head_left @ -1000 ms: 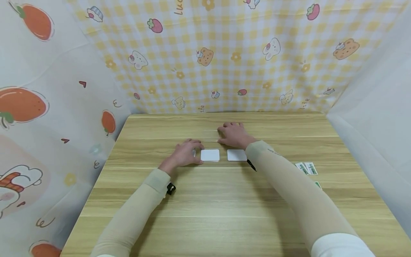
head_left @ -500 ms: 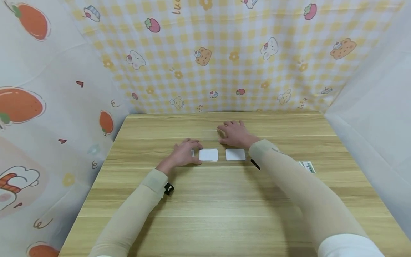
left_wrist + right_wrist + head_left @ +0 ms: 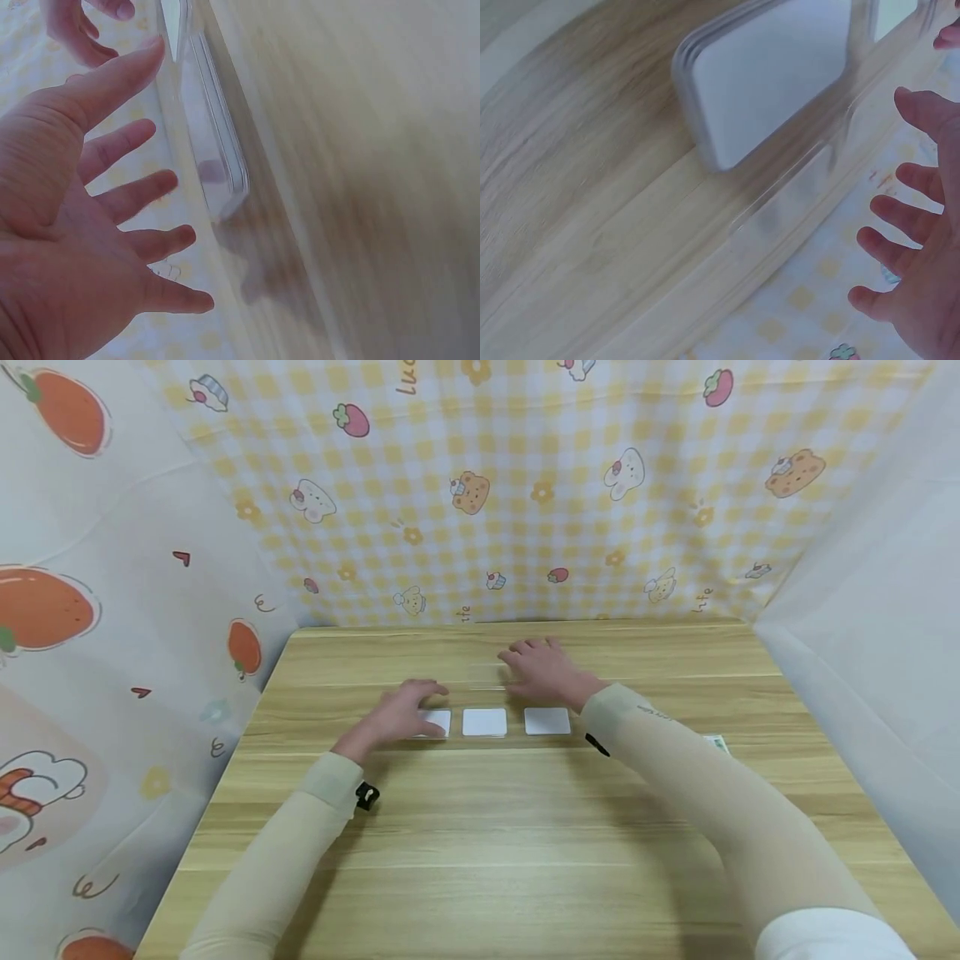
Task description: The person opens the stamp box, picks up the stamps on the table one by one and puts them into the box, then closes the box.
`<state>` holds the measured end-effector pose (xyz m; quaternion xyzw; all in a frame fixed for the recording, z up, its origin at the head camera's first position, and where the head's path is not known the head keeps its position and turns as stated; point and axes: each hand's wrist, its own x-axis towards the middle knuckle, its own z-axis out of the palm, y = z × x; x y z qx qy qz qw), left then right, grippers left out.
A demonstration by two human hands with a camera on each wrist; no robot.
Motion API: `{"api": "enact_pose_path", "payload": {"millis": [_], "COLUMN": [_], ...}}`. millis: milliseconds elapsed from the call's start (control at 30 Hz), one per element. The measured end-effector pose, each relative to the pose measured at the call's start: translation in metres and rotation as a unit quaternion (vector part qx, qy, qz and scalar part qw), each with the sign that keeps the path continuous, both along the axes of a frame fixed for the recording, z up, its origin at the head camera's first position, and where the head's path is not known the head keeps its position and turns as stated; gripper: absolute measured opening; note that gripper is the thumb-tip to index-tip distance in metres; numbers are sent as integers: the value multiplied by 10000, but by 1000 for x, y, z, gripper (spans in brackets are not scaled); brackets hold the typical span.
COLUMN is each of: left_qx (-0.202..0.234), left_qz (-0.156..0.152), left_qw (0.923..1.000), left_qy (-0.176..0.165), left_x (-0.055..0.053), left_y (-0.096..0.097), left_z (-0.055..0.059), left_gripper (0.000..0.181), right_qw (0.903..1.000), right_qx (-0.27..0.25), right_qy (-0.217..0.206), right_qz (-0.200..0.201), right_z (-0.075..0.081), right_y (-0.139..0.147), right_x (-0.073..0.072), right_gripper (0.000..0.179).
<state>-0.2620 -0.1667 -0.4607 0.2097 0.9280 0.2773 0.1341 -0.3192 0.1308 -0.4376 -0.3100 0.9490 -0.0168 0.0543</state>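
Observation:
Three small stacks of white cards stand in a row on the table: a left stack, a middle stack and a right stack. My left hand is over the left stack, its fingers spread in the left wrist view and nothing held. Behind the row lies a clear, see-through flat piece, faint against the wood. At its right end is my right hand, fingers apart and holding nothing. The right wrist view shows the right stack with the clear piece beside it.
A printed card peeks out from behind my right sleeve. The wooden table ends at a yellow checked cloth at the back. White cloth hangs at the right side, and a fruit-patterned cloth at the left.
My left hand has moved left, off the middle stack's edge, uncovering more of the left stack. My right hand's fingers have spread slightly. The right sleeve covers more of the printed cards.

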Motion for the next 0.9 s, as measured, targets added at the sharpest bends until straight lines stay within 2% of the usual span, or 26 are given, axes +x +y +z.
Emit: {"api": "enact_pose_path", "payload": {"millis": [333, 533, 667, 900], "left_qx": [-295, -289, -466, -650], "left_qz": [24, 6, -26, -53], "left_qw": [9989, 9991, 9983, 9971], "left_qy": [356, 312, 362, 400], "left_x": [7, 9, 10, 8], "left_y": [-21, -32, -38, -42], "left_z": [-1, -7, -10, -12], "left_gripper": [80, 79, 79, 77], "right_qw": [9991, 9980, 9968, 9953], "right_qx": [83, 207, 238, 54], "right_qy": [149, 139, 167, 289], "right_qz": [390, 581, 743, 927], "right_z": [-3, -9, -15, -23], "right_y": [-23, -34, -44, -64], "right_x": [15, 28, 38, 54], "right_gripper": [69, 72, 70, 66]}}
